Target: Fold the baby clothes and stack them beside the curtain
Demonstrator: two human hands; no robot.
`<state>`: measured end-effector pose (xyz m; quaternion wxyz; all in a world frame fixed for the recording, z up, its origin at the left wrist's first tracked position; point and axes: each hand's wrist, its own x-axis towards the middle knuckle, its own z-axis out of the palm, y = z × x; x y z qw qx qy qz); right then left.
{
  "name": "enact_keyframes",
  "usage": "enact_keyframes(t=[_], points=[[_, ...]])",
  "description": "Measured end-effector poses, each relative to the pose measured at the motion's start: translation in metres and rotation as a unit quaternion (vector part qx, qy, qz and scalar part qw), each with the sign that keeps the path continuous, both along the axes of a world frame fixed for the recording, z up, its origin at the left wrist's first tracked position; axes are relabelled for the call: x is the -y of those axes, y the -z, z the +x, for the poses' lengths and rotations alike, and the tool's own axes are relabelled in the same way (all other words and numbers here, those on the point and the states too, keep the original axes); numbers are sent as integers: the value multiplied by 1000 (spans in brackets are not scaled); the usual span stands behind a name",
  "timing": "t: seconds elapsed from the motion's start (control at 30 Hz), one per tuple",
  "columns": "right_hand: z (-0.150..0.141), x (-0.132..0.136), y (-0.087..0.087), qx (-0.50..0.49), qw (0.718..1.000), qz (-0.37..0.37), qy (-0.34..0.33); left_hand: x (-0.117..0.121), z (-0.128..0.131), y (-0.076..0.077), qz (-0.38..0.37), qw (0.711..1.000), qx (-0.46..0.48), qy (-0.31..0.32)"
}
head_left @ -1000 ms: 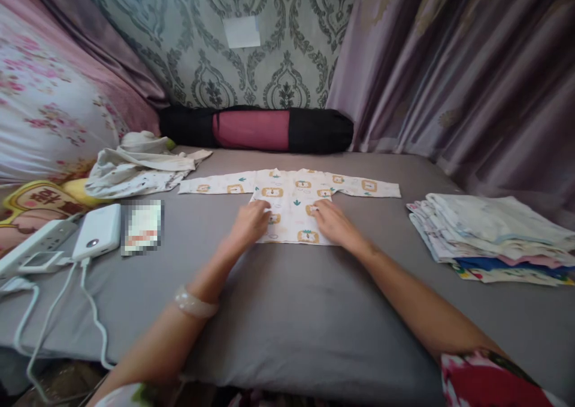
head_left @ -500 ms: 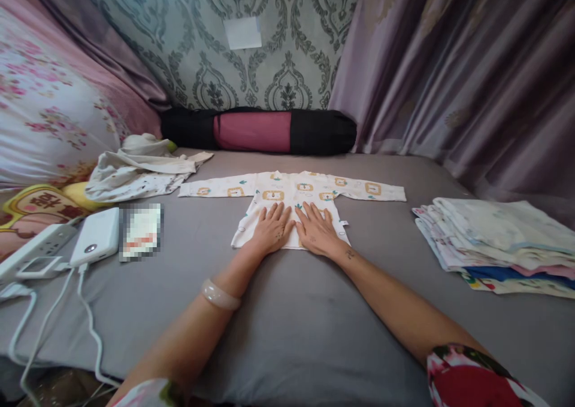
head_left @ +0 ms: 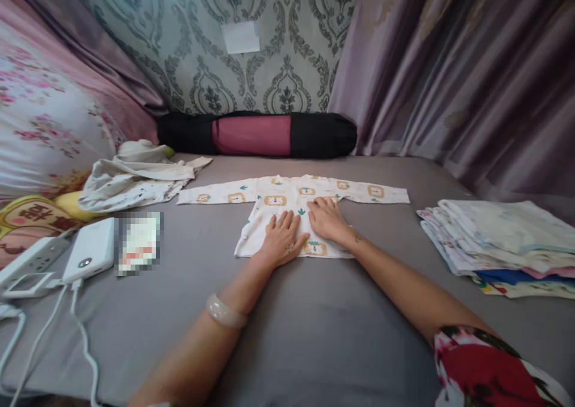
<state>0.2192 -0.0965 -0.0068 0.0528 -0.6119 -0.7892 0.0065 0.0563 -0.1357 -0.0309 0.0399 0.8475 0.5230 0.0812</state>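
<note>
A small white long-sleeved shirt with a tan and green print lies flat on the grey sheet, both sleeves stretched out sideways. My left hand rests on its lower middle with the fingers spread. On the right half of the shirt's body lies my right hand, its fingers slightly bent and apart, holding nothing. Part of the print and the right side seam are hidden under it.
A stack of folded clothes stands at the right. At the left are a crumpled garment, a white power bank, a power strip and cables. A black and maroon roll lies along the wall.
Both hands were at the shirt's sides with bent fingers, then came flat together near its middle. Since then my right hand has slid up and right; my left has moved slightly right.
</note>
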Motion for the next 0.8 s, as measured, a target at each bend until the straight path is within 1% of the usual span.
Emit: enact_keyframes(t=[0.07, 0.13, 0.23, 0.33, 0.4, 0.5, 0.6, 0.7, 0.8], points=[[1, -22, -5, 7, 1000, -11, 4, -1, 0, 0, -4, 1000, 10, 0], [-1, -47, -9, -2, 999, -34, 27, -2, 0, -1, 0, 1000, 20, 1], [-5, -85, -12, -24, 997, -21, 65, -5, -1, 0, 18, 999, 34, -3], [-8, -116, -13, -28, 993, -20, 111, -9, -2, 3, 46, 998, 33, -35], [-9, -131, -11, -25, 991, -34, 130, -11, -3, 6, 45, 997, 24, -57], [-9, -147, -8, -25, 988, -48, 143, -12, -2, 8, 20, 998, 12, -66], [-10, -156, -4, -25, 987, -53, 148, -11, -2, 8, 11, 998, 5, -63], [-12, -158, 2, -35, 985, -49, 162, -11, -1, 7, 5, 998, -4, -61], [-14, -157, 7, -56, 981, -30, 182, -11, -2, 8, 5, 998, -5, -62]])
